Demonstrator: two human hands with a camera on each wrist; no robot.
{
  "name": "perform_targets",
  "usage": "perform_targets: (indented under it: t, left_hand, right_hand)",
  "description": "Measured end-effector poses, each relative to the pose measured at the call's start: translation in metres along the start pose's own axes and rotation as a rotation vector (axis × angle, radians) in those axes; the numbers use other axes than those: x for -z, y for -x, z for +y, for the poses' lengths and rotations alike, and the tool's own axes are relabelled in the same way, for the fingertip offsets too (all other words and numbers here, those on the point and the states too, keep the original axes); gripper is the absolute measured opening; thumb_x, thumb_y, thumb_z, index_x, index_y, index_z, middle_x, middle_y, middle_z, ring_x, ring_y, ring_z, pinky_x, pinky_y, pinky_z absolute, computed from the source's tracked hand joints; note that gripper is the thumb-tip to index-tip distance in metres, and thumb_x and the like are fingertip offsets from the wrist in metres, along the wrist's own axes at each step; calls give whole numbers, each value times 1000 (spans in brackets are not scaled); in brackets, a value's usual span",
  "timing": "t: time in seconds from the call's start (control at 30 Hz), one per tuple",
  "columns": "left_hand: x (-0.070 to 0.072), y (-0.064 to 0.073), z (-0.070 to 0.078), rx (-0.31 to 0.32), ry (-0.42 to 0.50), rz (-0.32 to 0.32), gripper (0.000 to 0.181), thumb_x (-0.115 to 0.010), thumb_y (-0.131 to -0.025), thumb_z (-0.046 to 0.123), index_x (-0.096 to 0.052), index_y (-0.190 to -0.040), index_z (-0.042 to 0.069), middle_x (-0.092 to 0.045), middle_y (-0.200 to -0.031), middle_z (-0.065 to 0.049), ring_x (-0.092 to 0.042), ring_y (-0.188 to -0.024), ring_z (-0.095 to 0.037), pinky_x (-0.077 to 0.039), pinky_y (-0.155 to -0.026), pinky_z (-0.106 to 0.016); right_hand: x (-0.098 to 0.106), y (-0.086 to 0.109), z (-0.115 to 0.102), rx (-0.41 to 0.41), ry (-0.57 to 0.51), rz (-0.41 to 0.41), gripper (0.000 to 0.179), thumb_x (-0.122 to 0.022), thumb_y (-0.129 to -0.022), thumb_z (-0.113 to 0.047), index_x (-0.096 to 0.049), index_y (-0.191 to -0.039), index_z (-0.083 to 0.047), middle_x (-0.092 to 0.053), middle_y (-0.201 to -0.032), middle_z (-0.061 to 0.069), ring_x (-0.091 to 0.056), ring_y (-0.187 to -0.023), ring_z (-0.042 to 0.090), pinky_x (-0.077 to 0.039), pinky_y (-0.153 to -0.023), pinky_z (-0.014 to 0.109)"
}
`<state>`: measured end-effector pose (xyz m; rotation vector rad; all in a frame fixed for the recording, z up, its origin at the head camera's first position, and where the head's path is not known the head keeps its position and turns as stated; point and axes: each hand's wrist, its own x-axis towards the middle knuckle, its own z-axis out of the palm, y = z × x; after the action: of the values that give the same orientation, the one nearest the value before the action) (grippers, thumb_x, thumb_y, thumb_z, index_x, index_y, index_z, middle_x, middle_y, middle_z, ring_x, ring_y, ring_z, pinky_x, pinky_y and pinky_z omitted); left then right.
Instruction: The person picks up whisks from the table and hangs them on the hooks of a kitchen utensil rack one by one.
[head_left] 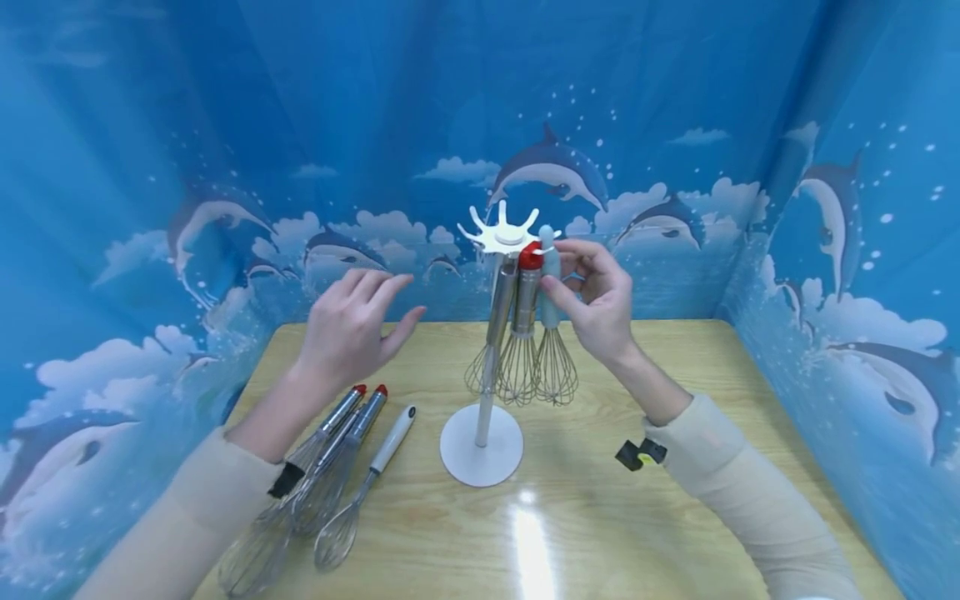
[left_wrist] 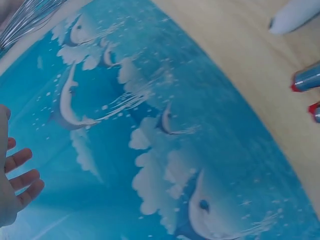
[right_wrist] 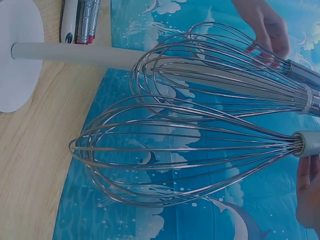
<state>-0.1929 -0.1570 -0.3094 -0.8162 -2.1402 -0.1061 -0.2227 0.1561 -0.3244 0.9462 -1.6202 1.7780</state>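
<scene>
My right hand (head_left: 596, 304) pinches the pale blue handle of a whisk (head_left: 551, 292) between thumb and fingers. That whisk hangs upright, wires down, at the right side of a white rotating-style stand (head_left: 501, 237) with several hook arms. Beside it hang a red-tipped steel whisk (head_left: 527, 300) and another steel-handled whisk (head_left: 501, 308). In the right wrist view, the wire loops of the pale blue whisk (right_wrist: 185, 150) fill the middle, with the hand's fingers at the right edge. My left hand (head_left: 351, 325) is raised left of the stand, fingers loosely extended, holding nothing.
On the table's left lie several steel whisks (head_left: 371, 414) with red tips, in a bunch under my left forearm. A whisk with a white handle (head_left: 393, 440) lies just right of them. The stand's round white base (head_left: 461, 450) rests mid-table. A blue dolphin-print curtain (head_left: 420, 100) surrounds the table.
</scene>
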Motion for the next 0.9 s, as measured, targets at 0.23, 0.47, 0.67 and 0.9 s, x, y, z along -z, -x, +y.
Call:
perform_targets:
  t: [0.23,0.47,0.67,0.9]
  left_hand:
    - [-17,34,-1,8,-8,-96,51,-84,-87,38,-73,-121,2,-77,-104,-19,-73,-97,-38,-65,-77,-48]
    - [-30,66,0,50,-3,-183,56,-84,-87,41,-72,-126,2,-77,-108,-18,-73,-99,-37,-65,-77,-47]
    - [-35,87,3,53,-21,-263,55,-83,-87,43,-72,-123,3,-76,-107,-17,-72,-97,-35,-64,-76,-46]
    - [-41,108,10,125,-31,-467,61,-78,-91,53,-69,-128,6,-74,-117,-16,-71,-107,-36,-63,-86,-52]
  right_hand:
    - [-1,0,-1,-14,6,3,50,-67,-87,12,-69,-123,-22,-71,-101,-11,-64,-85,5,-55,-67,17]
    - [0,0,-2,-5,13,-1,45,-70,-89,6,-69,-123,-23,-72,-102,-12,-65,-85,5,-54,-67,16]
    - [1,1,-1,1,14,-7,34,-76,-94,-10,-68,-123,-26,-72,-104,-13,-65,-86,5,-55,-68,16]
    - [1,0,-2,4,20,-8,43,-72,-91,1,-68,-124,-26,-72,-103,-13,-65,-86,4,-55,-68,17]
